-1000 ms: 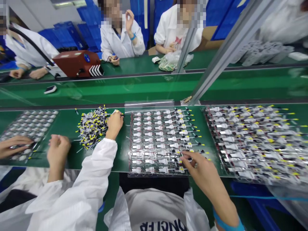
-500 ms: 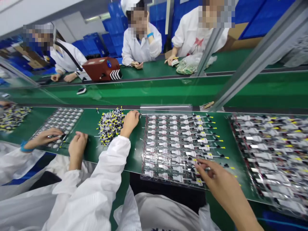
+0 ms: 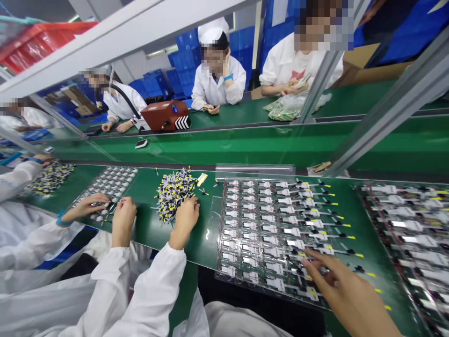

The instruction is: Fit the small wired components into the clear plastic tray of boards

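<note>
My left hand (image 3: 187,217) rests at the right edge of a pile of small black, grey and yellow-tipped parts (image 3: 171,189), its fingers bent together; whatever they hold is too small to make out. Over the lower right part of a clear tray (image 3: 245,224) my right hand (image 3: 336,278) pinches at one of the small wired parts, thumb and forefinger together. Rows of white parts fill that tray, and yellow-tipped leads stick out past its right side. A small yellowish piece (image 3: 202,179) lies behind the pile.
A second filled tray (image 3: 414,234) is at the right. Left of the pile, a co-worker's hands (image 3: 124,215) work beside a tray of round white parts (image 3: 117,180). Behind the bench run a clear screen and metal posts (image 3: 322,79); people sit beyond, near a red-brown machine (image 3: 164,115).
My left hand has moved from behind the pile's right side down to its near right edge. The yellowish piece now shows there. The camera view has shifted, and my right hand remains at the tray.
</note>
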A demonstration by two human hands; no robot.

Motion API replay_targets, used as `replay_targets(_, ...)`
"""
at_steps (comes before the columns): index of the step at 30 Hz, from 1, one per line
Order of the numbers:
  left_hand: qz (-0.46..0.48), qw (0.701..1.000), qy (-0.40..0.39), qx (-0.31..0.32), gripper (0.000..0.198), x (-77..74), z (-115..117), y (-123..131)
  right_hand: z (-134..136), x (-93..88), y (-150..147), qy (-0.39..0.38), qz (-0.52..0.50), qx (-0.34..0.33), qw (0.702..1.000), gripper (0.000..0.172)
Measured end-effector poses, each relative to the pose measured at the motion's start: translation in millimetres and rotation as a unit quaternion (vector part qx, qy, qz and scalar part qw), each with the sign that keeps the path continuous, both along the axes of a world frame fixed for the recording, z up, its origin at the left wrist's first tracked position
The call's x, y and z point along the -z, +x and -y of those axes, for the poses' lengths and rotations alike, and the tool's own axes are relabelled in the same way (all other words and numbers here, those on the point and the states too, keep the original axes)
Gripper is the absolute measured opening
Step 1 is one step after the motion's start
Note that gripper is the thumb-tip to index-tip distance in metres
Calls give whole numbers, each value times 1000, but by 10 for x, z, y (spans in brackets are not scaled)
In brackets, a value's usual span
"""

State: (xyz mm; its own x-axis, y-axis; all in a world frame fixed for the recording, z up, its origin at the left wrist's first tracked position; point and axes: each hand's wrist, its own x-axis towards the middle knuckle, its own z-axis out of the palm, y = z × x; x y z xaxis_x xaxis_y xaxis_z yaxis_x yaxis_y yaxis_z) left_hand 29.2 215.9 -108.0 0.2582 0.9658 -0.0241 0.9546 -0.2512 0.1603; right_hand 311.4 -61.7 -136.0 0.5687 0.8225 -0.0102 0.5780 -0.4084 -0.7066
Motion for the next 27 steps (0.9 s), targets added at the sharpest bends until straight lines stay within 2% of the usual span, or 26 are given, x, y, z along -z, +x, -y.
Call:
replay_targets(3,37,999,11,-22,17,-4,-15,-44,25,16,6,0,-9,7,1000,68)
replay_targets(5,43,998,36,-22,18,-23,-59,-50,25,16,8,-4,-14,9,1000,68)
replay_targets(10,9,998,39,43,34,-43,-272,114,30,27,37,-6,-9,11,1000,65)
replay_targets(14,-16,997,20,67,26,-46,-426,284,75,34,62,11,12,9,1000,67)
replay_targets(17,-14,997,17,74,21,-71,-439,326,82,14,50,27,24,1,999,66)
replay_targets(19,8,996,15,84,21,-92,-392,316,53,-12,26,30,29,-6,999,64)
replay_targets(22,97,989,-5,110,20,-134,-223,281,-15,-82,-8,28,32,-13,999,60)
replay_targets(24,166,978,-19,124,22,-188,-18,262,-43,-166,-19,26,31,-13,999,57)
replay_targets(27,245,959,-49,134,29,-322,448,264,-28,-347,-34,44,23,-22,999,47)
